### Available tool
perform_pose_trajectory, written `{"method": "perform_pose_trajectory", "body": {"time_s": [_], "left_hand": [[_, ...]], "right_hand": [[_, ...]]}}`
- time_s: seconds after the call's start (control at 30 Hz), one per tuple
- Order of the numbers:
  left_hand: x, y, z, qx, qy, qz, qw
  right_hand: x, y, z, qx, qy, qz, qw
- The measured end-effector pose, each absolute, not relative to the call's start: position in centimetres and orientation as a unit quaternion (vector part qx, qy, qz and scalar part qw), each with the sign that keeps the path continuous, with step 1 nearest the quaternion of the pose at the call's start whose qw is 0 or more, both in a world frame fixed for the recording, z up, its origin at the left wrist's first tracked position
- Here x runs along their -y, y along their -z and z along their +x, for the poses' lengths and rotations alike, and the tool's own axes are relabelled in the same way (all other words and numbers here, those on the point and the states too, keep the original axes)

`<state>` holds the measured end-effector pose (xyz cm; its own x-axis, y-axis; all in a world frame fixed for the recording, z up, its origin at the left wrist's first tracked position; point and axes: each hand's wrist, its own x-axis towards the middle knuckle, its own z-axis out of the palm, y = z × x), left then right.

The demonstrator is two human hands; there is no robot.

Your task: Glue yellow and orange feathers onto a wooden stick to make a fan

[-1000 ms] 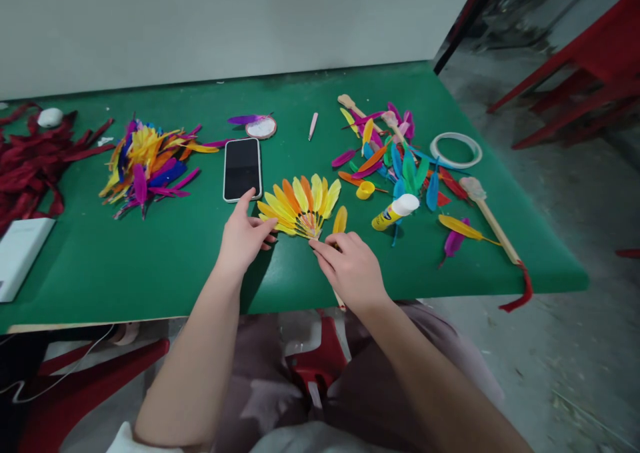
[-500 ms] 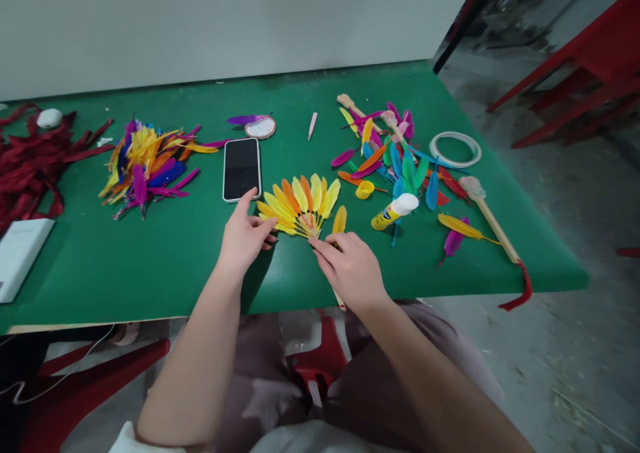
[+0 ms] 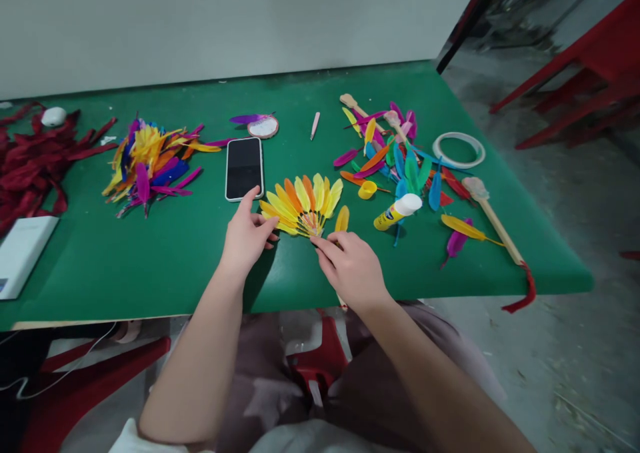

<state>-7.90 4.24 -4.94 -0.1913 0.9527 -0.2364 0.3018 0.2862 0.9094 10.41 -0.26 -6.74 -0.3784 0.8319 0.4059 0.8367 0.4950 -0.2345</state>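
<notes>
A fan of yellow and orange feathers point(image 3: 303, 199) lies spread on the green table in front of me. At its left edge, my left hand point(image 3: 247, 233) pinches the outer feathers between thumb and fingers. The index finger of that hand points up toward the phone's lower corner. My right hand point(image 3: 351, 263) is closed around the fan's base, its fingertips by the gathered quills. A wooden handle point(image 3: 341, 301) shows below the right palm, over the table edge. One loose-looking golden feather point(image 3: 343, 219) sticks up beside the right fingers; its lower end is hidden.
A phone point(image 3: 245, 169) lies beyond my left hand. Right of the fan are a glue stick point(image 3: 397, 213), its yellow cap point(image 3: 367, 189), mixed feathers point(image 3: 410, 169), a tape roll point(image 3: 459, 151) and a wooden stick point(image 3: 500, 229). A feather pile point(image 3: 150, 163) and dark red strips point(image 3: 30, 166) lie left.
The whole view has shifted slightly, so the table items sit a little further right. Both hands keep the same hold on the feather fan.
</notes>
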Motion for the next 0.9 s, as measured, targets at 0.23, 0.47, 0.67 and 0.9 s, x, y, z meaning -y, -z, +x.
{"method": "perform_pose_trajectory", "body": {"time_s": [0.23, 0.47, 0.67, 0.9], "left_hand": [[-4.3, 5.11, -8.02, -0.675, -0.372, 0.47, 0.431], [-4.25, 5.01, -8.09, -0.679, -0.377, 0.468, 0.422], [-4.16, 4.94, -8.35, -0.686, -0.385, 0.472, 0.397], [-4.11, 4.85, -8.33, -0.687, -0.388, 0.472, 0.393]], "right_hand": [[0.28, 6.83, 10.35, 0.833, -0.001, -0.503, 0.232], [0.27, 6.83, 10.32, 0.831, 0.002, -0.506, 0.231], [0.28, 6.81, 10.31, 0.831, 0.022, -0.503, 0.235], [0.26, 6.77, 10.3, 0.832, 0.023, -0.5, 0.241]]}}
